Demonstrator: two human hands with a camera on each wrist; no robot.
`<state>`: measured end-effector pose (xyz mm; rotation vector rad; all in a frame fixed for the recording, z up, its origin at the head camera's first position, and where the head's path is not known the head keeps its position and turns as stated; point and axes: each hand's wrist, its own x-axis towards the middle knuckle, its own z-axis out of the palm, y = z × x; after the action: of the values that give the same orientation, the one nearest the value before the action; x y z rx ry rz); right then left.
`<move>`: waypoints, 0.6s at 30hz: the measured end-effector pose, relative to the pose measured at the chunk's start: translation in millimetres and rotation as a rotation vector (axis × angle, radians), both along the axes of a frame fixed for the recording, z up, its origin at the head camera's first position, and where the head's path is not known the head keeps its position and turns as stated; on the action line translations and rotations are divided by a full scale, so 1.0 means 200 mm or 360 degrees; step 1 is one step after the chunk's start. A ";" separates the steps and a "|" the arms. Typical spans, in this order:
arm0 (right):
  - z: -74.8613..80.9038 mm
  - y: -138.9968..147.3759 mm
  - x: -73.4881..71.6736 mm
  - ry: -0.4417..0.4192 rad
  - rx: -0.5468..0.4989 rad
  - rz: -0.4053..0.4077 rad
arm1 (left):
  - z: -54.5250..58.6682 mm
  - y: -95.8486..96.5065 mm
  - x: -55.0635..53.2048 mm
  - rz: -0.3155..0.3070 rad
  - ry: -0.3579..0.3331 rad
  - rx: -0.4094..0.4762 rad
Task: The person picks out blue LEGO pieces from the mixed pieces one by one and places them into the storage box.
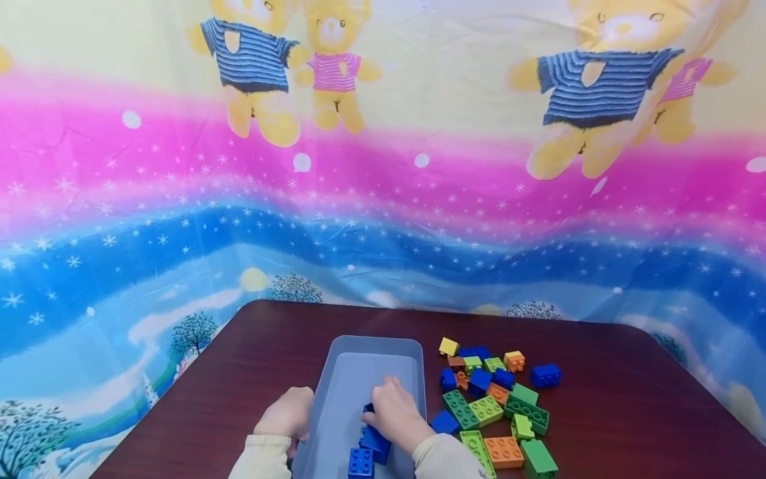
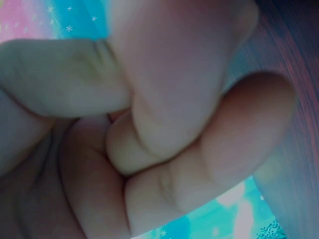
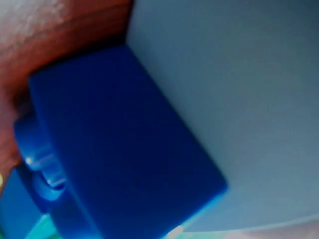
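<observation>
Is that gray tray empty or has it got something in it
Not empty, but not full: blue blocks lie in the near part of the gray tray, while its far floor shows bare.

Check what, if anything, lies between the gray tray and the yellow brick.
Just bare table between the gray tray and the yellow brick; the head view shows it.

- The person's bare left hand [image 2: 149,129] fills most of the view, close up and blurred, its fingers [image 2: 244,129] bent inward and touching one another.
- A pink-and-blue printed cloth with white snowflakes [image 2: 75,20] shows at the upper left.
- A dark reddish-brown, wood-grained table [image 2: 294,40] runs down the right side, bluish lower down.
- Below the hand, turquoise printed cloth with white patches [image 2: 217,216] bears a small dark tree print [image 2: 271,231].
</observation>
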<state>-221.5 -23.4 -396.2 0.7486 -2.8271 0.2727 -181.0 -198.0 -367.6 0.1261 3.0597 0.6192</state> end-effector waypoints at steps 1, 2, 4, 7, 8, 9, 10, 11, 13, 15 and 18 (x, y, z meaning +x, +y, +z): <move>0.00 0.00 0.00 -0.0001 0.0012 -0.0001 | 0.00 0.00 0.00 0.0001 -0.0002 -0.0001; 0.00 0.00 0.00 -0.0003 0.0020 -0.0001 | 0.00 0.00 0.00 0.0002 -0.0006 0.0001; 0.00 0.00 0.00 -0.0003 0.0040 0.0000 | 0.00 0.00 0.00 0.0001 -0.0013 0.0006; -0.01 0.00 0.00 0.0001 0.0048 0.0010 | 0.00 0.00 0.00 0.0003 -0.0019 0.0021; -0.01 0.01 0.01 0.0001 0.0047 0.0015 | 0.00 0.00 0.01 0.0004 -0.0020 0.0027; -0.01 0.01 0.00 0.0002 0.0049 0.0023 | 0.00 0.00 0.01 0.0005 -0.0021 0.0032; -0.01 0.01 0.00 0.0001 0.0043 0.0035 | 0.00 0.00 0.01 0.0004 -0.0020 0.0034; -0.01 0.02 0.00 -0.0006 0.0036 0.0049 | 0.00 0.00 0.01 0.0003 -0.0018 0.0037; 0.00 0.03 0.00 -0.0025 0.0019 0.0074 | 0.00 0.00 0.01 0.0000 -0.0019 0.0040; 0.01 0.04 0.00 -0.0049 0.0005 0.0088 | 0.01 0.00 0.01 -0.0004 -0.0023 0.0042; 0.02 0.07 0.00 -0.0044 -0.0019 0.0093 | 0.01 0.00 0.01 -0.0001 -0.0026 0.0046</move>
<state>-222.3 -9.8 -392.1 0.8326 -2.8297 0.3112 -179.1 -198.2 -365.5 0.1215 3.0358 0.6609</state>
